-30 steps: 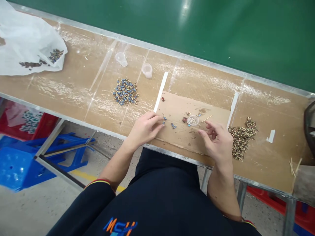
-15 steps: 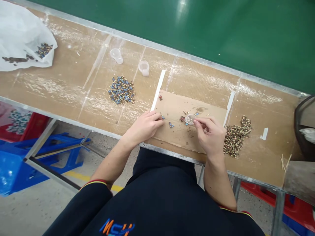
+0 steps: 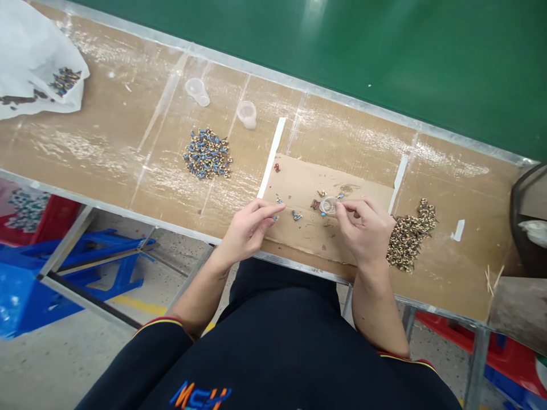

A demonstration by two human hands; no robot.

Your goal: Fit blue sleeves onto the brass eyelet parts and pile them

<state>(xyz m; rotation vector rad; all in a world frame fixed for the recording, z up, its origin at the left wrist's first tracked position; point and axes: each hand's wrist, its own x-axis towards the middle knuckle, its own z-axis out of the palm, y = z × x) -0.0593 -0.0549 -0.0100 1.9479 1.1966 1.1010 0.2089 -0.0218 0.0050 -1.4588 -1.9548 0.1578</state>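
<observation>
My right hand is closed in a pinch at the rim of a small clear cup. A thin stick showed in its fingertips a moment earlier; now it is hard to make out. My left hand lies at the left edge of a cardboard sheet, index finger stretched out and thumb apart. By its thumb tip is a small blue-and-gold piece; whether they touch I cannot tell. Another blue piece lies just above the index finger. Between the hands are a blue cluster and a reddish-brown piece.
A pile of blue-and-gold pieces sits left, below two clear plastic cups. Brown-and-gold pieces are heaped right of my right hand. Thin wooden sticks lie far right. A white bag holds more pieces at upper left.
My left hand has drawn back slightly to the left, its index finger now stretched out and its thumb apart. My right hand stays by the cup, its fingertips closer to the rim.
</observation>
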